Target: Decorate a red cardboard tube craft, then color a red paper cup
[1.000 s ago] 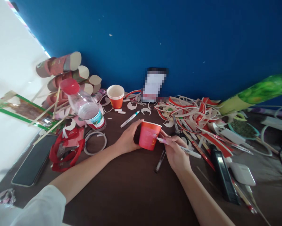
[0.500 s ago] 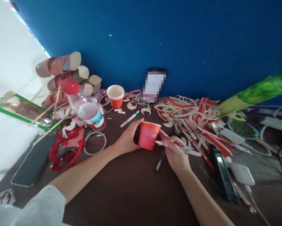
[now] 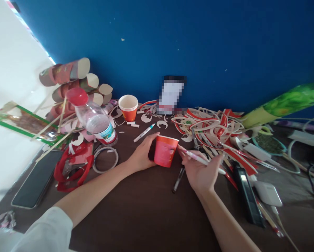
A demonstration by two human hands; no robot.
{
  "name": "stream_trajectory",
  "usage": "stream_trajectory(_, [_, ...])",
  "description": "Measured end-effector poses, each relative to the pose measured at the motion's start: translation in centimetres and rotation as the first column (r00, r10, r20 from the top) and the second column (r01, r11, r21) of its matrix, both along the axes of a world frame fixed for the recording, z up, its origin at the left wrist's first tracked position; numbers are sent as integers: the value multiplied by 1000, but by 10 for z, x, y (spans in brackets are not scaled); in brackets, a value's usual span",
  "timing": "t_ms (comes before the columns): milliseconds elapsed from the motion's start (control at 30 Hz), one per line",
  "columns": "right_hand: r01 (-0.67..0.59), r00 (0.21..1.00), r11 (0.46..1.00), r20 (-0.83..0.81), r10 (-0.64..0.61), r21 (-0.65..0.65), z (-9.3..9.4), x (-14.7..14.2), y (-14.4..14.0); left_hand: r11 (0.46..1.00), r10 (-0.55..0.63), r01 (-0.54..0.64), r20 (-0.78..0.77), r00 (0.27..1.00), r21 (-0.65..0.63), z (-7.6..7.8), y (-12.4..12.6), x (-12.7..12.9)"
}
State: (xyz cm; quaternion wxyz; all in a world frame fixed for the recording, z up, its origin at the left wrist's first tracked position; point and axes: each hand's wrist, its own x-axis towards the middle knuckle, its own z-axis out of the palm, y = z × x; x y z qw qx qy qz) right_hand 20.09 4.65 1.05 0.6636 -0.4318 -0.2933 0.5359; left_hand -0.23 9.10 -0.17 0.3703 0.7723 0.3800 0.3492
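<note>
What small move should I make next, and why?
Perhaps turn your right hand over to aim its marker at the cup: that palm faces up, while your left hand holds the cup, with orange showing above its pink.

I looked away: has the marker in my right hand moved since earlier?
Yes: judged by the black pen, the marker has swung right, away from the cup.

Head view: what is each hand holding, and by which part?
The left hand holds the red cup by its left side. The right hand holds a white marker by its barrel, across the fingers.
</note>
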Motion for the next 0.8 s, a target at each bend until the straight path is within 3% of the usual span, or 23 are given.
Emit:
stream_trajectory(200, [241, 941, 969, 235, -245, 47, 0, -12, -12, 1000, 0, 0, 9, 1000, 7, -2, -1, 0])
stream_trajectory(400, [131, 953, 987, 264, -151, 92, -6, -12, -19, 1000, 12, -12, 11, 1000, -8, 0, -1, 0])
stream_trajectory(800, [93, 959, 993, 263, -107, 66, -10, -9, -17, 1000, 4, -3, 12, 1000, -9, 1, 0, 0])
